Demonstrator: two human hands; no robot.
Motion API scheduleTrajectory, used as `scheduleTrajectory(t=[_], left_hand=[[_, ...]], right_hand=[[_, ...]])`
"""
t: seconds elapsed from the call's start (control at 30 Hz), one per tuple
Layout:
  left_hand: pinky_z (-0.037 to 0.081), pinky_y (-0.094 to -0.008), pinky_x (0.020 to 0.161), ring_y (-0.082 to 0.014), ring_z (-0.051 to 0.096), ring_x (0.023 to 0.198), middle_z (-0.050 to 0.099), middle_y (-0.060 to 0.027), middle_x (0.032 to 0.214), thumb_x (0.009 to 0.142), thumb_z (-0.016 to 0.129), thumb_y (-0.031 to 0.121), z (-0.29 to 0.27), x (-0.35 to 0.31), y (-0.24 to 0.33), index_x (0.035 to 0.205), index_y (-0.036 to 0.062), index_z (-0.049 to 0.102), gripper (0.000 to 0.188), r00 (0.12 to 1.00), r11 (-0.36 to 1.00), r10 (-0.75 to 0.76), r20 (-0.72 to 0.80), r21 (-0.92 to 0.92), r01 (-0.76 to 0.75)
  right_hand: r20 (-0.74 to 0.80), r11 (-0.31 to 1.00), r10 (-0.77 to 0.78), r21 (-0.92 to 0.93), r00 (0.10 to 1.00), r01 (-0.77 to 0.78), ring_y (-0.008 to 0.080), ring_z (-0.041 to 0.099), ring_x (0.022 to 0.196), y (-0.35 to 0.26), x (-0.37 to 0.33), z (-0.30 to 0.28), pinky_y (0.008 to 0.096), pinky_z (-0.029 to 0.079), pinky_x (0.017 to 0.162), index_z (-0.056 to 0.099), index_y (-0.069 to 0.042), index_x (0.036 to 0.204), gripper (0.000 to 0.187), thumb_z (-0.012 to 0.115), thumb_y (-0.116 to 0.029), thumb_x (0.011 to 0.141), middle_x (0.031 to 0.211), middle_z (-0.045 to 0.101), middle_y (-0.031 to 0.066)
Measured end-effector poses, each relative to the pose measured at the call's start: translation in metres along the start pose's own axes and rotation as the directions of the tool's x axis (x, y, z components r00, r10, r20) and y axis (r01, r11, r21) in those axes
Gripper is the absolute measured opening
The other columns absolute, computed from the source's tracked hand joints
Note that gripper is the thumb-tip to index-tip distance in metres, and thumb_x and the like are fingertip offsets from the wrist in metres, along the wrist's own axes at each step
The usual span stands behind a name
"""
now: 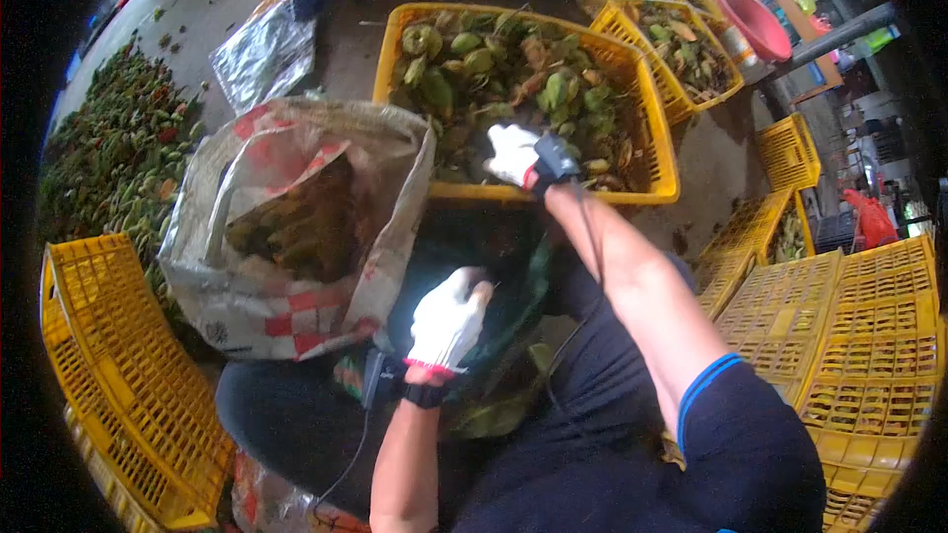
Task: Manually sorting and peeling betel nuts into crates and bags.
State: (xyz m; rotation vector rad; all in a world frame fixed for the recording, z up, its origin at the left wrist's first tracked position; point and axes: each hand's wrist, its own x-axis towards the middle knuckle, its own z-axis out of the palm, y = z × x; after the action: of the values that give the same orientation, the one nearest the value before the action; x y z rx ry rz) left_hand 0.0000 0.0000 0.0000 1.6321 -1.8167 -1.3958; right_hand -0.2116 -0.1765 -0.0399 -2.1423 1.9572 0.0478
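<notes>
My left hand point(449, 324), in a white glove with a pink cuff, is held above my lap with its fingers curled closed. A small dark shape shows at its fingertips, too blurred to name. My right hand point(514, 155), also gloved in white, reaches over the near rim of a yellow plastic crate point(671, 163). It is at the green, leafy plant pieces point(558, 89) heaped there, some browned; its fingertips are hidden. Left of the crate stands an open white woven sack point(267, 298) with red patches, brownish plant matter point(314, 222) inside it.
A large pile of green pods point(123, 153) covers the floor at the far left. Yellow crates point(133, 375) stand on the left, with stacked ones point(839, 336) on the right. Another filled crate point(681, 49) and a pink basin point(753, 22) are at the back right.
</notes>
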Motion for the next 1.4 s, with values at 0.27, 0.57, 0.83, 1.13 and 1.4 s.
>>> scheduleTrajectory(t=[0.27,0.57,0.83,1.13,1.4], left_hand=[[0.050,-0.0382,0.086,-0.0350,0.065,0.098,0.069,-0.0200,0.103,0.090,0.056,0.029,0.004,0.021,-0.005,0.114,0.0038,0.065,0.036,0.999,0.991,0.033,0.029,-0.129,-0.029],[0.049,-0.0387,0.085,-0.0356,0.065,0.099,0.068,-0.0228,0.105,0.091,0.056,0.029,0.010,0.030,-0.020,0.118,0.0011,0.063,0.039,0.997,0.978,0.059,-0.041,-0.196,-0.066],[0.050,-0.0361,0.086,-0.0304,0.066,0.098,0.069,-0.0197,0.105,0.091,0.056,0.028,0.021,0.032,-0.024,0.118,0.0008,0.064,0.039,0.998,0.966,0.062,-0.001,-0.253,-0.060],[0.051,-0.0303,0.088,-0.0177,0.060,0.103,0.062,-0.0105,0.119,0.097,0.055,0.017,0.007,0.019,0.013,0.130,-0.0010,0.054,0.038,0.858,0.634,0.004,-0.513,-0.663,-0.399],[0.051,-0.0266,0.086,-0.0140,0.059,0.099,0.063,-0.0059,0.114,0.093,0.062,0.010,-0.005,0.014,0.009,0.128,-0.0015,0.054,0.038,0.886,0.573,0.025,-0.463,-0.719,-0.392]], right_hand=[[-0.084,0.975,-0.032,0.218,0.996,0.050,0.0385,0.063,0.102,0.054,0.013,0.017,0.0433,0.051,0.088,0.060,-0.007,0.117,0.045,0.065,-0.018,0.073,0.109,0.065,0.0224],[0.312,0.109,-0.189,0.949,0.931,-0.296,0.0162,0.059,0.103,0.038,-0.043,-0.060,0.0329,0.052,0.088,0.051,-0.005,0.132,0.048,0.060,-0.002,0.085,0.119,0.061,0.0046],[0.179,0.073,-0.357,0.984,0.917,-0.164,0.0155,0.061,0.096,-0.041,-0.063,-0.082,0.0318,0.052,0.084,0.051,-0.003,0.133,0.046,0.064,-0.012,0.090,0.116,0.062,0.0052],[0.086,0.332,-0.464,0.940,0.882,0.083,0.0152,0.063,0.098,-0.090,-0.085,-0.102,0.0300,0.050,0.087,0.057,0.001,0.127,0.035,0.059,-0.011,0.093,0.114,0.065,0.0082],[0.014,0.696,-0.399,0.656,0.917,0.293,0.0200,0.065,0.096,-0.082,-0.123,-0.092,0.0330,0.050,0.086,0.065,-0.005,0.119,0.030,0.056,-0.018,0.094,0.102,0.070,0.0120]])
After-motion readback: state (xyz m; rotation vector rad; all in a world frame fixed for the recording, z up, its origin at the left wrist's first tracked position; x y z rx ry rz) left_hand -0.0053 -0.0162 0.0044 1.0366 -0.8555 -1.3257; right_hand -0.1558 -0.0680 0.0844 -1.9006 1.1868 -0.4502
